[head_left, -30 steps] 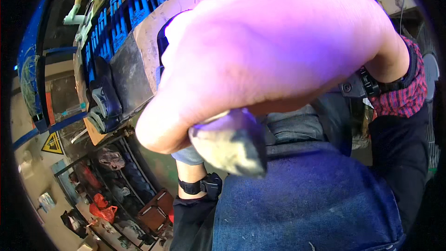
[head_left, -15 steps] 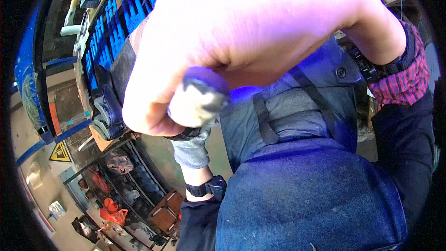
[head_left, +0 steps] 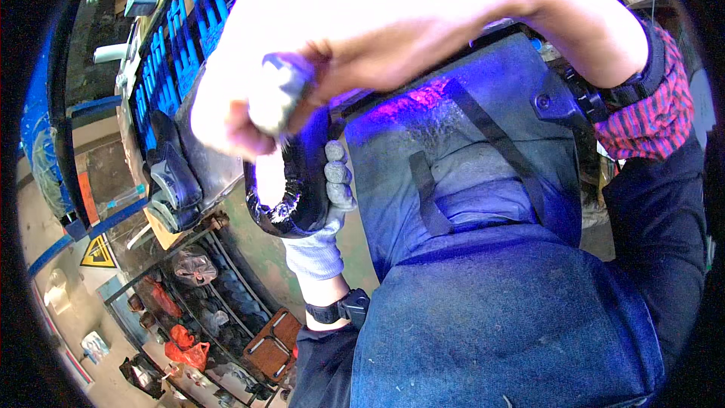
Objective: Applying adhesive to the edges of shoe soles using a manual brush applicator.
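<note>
My bare right hand, overexposed and very near the camera, is closed round a tool with a rounded, worn whitish end. The rest of the tool is hidden or blurred. Under it, my left hand in a grey glove grips a black shoe-like piece by its side, gloved fingers curled against its right edge. A ragged dark rim surrounds the piece's glaring white middle. The tool's end is close above the piece; I cannot tell whether they touch.
A blue slatted rack stands at the upper left, with dark shoe-like items near it. Lower left are shelves with bags, including a red bag, and a brown folding stool. A dark apron covers my lap.
My right hand and the tool have moved up and slightly left. The black piece and my left glove's fingers, mostly covered before, now show beneath.
</note>
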The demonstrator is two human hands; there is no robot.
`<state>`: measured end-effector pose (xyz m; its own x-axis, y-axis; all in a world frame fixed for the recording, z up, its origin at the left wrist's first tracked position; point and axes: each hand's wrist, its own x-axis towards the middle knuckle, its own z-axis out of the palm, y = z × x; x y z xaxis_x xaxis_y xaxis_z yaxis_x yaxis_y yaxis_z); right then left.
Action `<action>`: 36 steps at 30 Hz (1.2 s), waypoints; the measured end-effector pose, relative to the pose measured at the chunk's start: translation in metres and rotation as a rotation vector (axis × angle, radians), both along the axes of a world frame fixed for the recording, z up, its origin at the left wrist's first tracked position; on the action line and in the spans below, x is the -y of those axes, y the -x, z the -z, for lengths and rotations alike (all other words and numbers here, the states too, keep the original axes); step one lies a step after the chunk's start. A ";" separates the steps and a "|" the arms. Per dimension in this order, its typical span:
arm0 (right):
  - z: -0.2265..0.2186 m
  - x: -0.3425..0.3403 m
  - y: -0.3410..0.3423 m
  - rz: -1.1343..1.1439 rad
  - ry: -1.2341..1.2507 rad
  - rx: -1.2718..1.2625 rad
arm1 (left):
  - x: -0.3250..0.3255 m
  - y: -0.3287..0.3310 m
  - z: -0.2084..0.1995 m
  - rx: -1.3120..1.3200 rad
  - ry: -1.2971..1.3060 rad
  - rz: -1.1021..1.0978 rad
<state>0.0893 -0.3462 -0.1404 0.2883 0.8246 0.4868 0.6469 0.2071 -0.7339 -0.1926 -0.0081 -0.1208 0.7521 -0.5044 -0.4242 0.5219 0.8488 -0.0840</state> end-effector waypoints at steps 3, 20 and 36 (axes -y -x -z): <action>-0.036 0.018 0.022 0.161 0.083 0.004 | 0.031 -0.022 0.017 0.119 0.021 0.119; -0.022 -0.004 0.033 0.268 0.010 -0.014 | 0.022 -0.018 0.018 -0.022 -0.060 0.027; -0.090 -0.089 0.186 0.402 0.000 -0.933 | 0.064 -0.016 -0.022 0.429 -0.527 -0.228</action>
